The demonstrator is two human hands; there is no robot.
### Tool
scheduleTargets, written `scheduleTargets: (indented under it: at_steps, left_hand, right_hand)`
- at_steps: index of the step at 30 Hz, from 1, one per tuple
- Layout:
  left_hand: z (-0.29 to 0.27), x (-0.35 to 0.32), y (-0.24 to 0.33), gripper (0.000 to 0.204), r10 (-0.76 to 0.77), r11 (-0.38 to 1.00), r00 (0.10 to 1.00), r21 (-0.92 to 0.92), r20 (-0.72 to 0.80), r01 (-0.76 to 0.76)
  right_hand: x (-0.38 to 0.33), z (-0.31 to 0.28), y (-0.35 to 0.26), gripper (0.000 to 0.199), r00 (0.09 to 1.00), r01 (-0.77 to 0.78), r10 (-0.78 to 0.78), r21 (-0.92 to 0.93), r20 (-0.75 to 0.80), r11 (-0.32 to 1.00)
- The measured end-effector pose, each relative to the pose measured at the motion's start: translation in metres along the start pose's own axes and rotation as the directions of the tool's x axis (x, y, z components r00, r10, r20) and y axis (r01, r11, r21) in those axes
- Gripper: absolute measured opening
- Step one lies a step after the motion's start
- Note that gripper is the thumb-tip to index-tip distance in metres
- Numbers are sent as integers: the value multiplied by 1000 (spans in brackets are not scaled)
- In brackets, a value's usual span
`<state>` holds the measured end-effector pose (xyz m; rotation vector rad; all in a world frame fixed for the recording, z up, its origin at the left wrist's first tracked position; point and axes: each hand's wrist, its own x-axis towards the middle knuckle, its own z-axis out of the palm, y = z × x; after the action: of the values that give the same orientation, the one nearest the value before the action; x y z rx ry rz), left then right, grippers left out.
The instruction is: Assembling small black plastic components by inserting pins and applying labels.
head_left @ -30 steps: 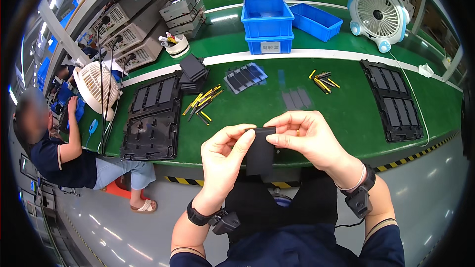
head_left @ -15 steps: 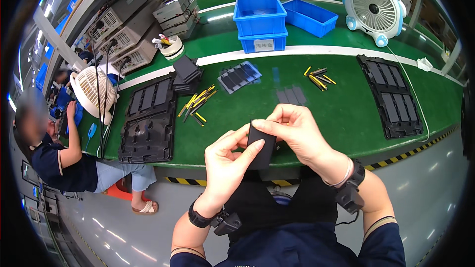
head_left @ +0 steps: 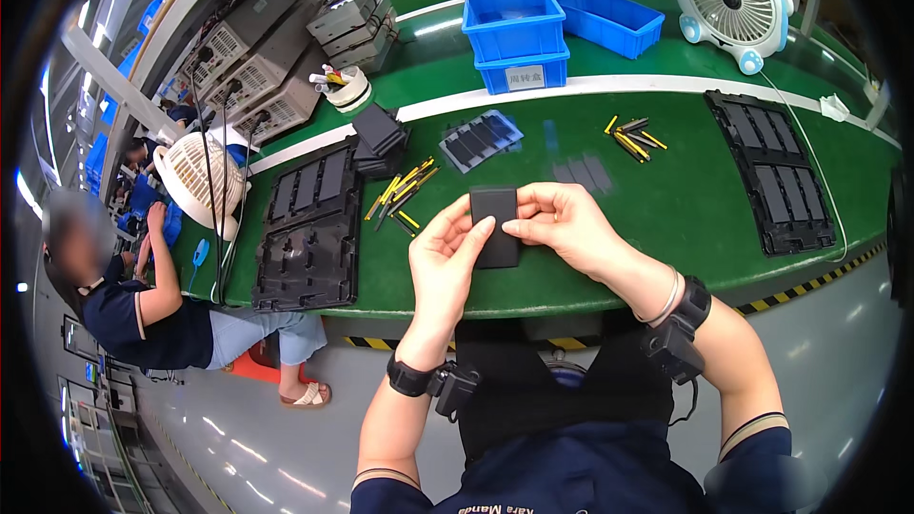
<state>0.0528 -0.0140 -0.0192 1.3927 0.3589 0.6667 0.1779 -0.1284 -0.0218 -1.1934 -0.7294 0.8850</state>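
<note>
Both my hands hold a flat black rectangular block [head_left: 496,243] upright over the near edge of the green table. My left hand [head_left: 446,257] grips its left side, thumb on the front face. At the right edge my right hand [head_left: 564,227] pinches it, its thumb also on the face. The block's back and the fingers behind it are hidden. Beyond it lie thin dark grey strips [head_left: 584,174] and a bluish sheet bearing dark strips [head_left: 481,141]. Loose black-and-yellow sticks lie in a left pile [head_left: 404,192] and a right pile [head_left: 632,141].
Black moulded trays lie left [head_left: 303,268] and right [head_left: 802,240], with a stack of black pieces [head_left: 379,131] by the left one. Blue bins [head_left: 519,38] and a white-and-blue fan [head_left: 731,2] stand farther back. Cables hang at left, where a co-worker [head_left: 148,319] sits.
The block has been raised away from me and straightened from a tilt. My right fingers have moved from its top to its right edge. The whole view has shifted slightly.
</note>
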Motion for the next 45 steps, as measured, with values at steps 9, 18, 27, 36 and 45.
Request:
scheduleTargets:
  at_steps: [9, 18, 27, 36, 45]
  left_hand:
    - [-2, -7, -2, 42, 62, 998, 998, 1, 27, -62]
    - [-1, -9, -2, 39, 94, 995, 995, 15, 18, -94]
    - [-1, -9, -4, 38, 104, 993, 994, 54, -16, -103]
    - [7, -15, -3, 37, 121, 958, 991, 267, -58, -101]
    - [-6, -19, -3, 26, 86, 983, 996, 166, -15, -82]
  right_hand:
    - [0, 3, 4, 43, 989, 145, -145, 1, -8, 989]
    - [-4, 3, 0, 44, 982, 188, -188, -16, 20, 982]
    - [-4, 5, -2, 44, 988, 155, -154, -40, 17, 987]
    - [-3, 0, 4, 46, 985, 173, -173, 17, -15, 985]
    - [-21, -47, -23, 38, 890, 292, -456, -760, -6, 580]
